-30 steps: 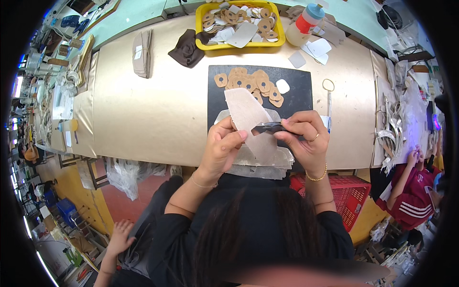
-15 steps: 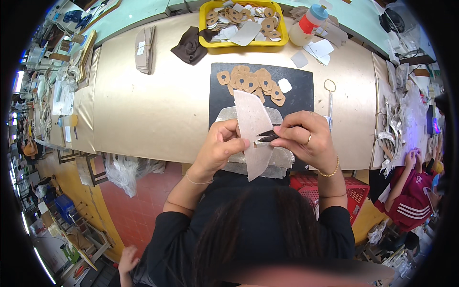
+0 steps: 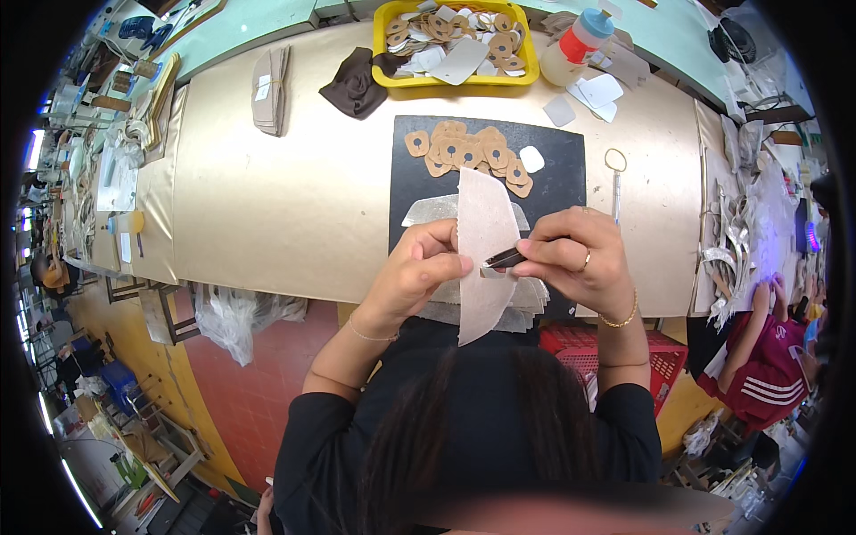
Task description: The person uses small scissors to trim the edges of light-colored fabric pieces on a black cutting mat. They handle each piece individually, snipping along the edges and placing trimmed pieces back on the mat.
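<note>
My left hand [image 3: 417, 270] pinches a pale beige panel with one curved edge [image 3: 486, 209] at its left side, thumb on the face turned to me. The panel stands tilted up over the work. In my right hand [image 3: 578, 254] are small dark thread snips [image 3: 506, 259], gripped between thumb and fingers. Their blades are closed together, with the tip at a small slot in the panel beside my left thumb. Below the panel, partly hidden, lies a stack of similar greyish panels [image 3: 430, 212] on a black mat [image 3: 553, 152].
Several tan pieces with dark keyhole-shaped centres [image 3: 468, 153] and a white piece [image 3: 531, 159] lie on the mat. Behind are a yellow tray [image 3: 381, 45] of cut pieces, a dark cloth [image 3: 357, 87] and a bottle [image 3: 571, 58]. A long ringed metal tool [image 3: 615, 178] lies right.
The panel and both hands have shifted slightly right. The snips' blades, apart before, have come together at the slot.
</note>
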Tool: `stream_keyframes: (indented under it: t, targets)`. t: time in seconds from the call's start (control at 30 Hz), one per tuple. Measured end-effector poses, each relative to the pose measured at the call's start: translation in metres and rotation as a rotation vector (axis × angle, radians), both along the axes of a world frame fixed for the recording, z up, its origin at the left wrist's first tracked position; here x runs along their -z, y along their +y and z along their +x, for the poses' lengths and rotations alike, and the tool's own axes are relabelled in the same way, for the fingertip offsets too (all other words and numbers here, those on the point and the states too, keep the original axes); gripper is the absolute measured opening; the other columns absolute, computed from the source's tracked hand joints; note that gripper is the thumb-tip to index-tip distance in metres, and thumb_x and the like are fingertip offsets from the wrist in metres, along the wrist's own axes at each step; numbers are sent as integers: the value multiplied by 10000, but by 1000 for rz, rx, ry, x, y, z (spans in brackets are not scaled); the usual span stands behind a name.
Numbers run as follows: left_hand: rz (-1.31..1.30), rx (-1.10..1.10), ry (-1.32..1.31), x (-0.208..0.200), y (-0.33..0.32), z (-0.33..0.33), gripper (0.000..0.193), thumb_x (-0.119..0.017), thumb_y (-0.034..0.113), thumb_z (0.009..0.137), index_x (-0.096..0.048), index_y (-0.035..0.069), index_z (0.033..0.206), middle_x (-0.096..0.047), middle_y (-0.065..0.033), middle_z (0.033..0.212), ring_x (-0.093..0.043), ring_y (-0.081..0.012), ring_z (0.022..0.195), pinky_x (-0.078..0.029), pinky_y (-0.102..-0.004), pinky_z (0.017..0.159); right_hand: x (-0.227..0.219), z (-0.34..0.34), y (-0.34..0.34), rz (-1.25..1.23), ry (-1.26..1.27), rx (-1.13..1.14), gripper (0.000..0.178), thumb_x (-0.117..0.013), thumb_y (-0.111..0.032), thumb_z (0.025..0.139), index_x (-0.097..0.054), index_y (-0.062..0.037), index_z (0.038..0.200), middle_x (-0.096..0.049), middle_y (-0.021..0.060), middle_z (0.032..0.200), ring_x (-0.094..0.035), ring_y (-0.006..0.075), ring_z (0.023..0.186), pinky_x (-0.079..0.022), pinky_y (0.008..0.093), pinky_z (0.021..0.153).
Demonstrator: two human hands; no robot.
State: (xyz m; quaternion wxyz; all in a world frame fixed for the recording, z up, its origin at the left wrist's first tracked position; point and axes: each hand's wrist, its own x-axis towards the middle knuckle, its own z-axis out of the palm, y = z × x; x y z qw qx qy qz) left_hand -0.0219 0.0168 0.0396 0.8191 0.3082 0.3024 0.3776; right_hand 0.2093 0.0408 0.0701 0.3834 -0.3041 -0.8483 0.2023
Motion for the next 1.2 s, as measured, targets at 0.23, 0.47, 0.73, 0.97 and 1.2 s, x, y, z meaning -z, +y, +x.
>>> stream_keyframes:
  t: [0.23,0.47,0.73,0.97,1.2]
  targets:
    - [17,24,38,-1,0,0,343,-603,112,815,-614,-67,1107,-673,-116,1037,-627,-155,961,-471,-283,888,-3,-1,-1,-2,-33,7,238,-815,-231,691,-687,-76,819,-627,33,773,-621,184,643,-446,295,532]
    - [-27,47,-2,-5,1,2,385,-591,110,800,-618,-69,1140,-674,-128,1059,-628,-179,982,-459,-309,925,-2,0,-1,30,-22,-12,232,-821,-221,690,-673,-77,796,-639,33,767,-620,184,616,-439,295,516]
    - [-13,65,-31,-4,2,2,371,-585,94,801,-624,-69,1132,-675,-136,1059,-631,-182,988,-458,-308,933,-5,2,-1,65,-42,-4,238,-830,-217,679,-668,-90,798,-641,21,756,-599,160,588,-393,280,498]
    - [-21,61,9,-5,0,3,374,-587,88,801,-618,-63,1141,-671,-126,1060,-626,-155,980,-464,-279,903,-6,0,-3,86,-61,-14,238,-835,-218,672,-672,-98,797,-631,12,742,-586,150,583,-381,279,492]
    - [-29,105,15,-6,1,3,399,-597,110,779,-619,-65,1137,-666,-106,1027,-614,-138,934,-467,-255,850,-8,1,1,68,-25,-52,240,-836,-219,670,-675,-97,800,-632,10,745,-585,147,586,-383,275,493]
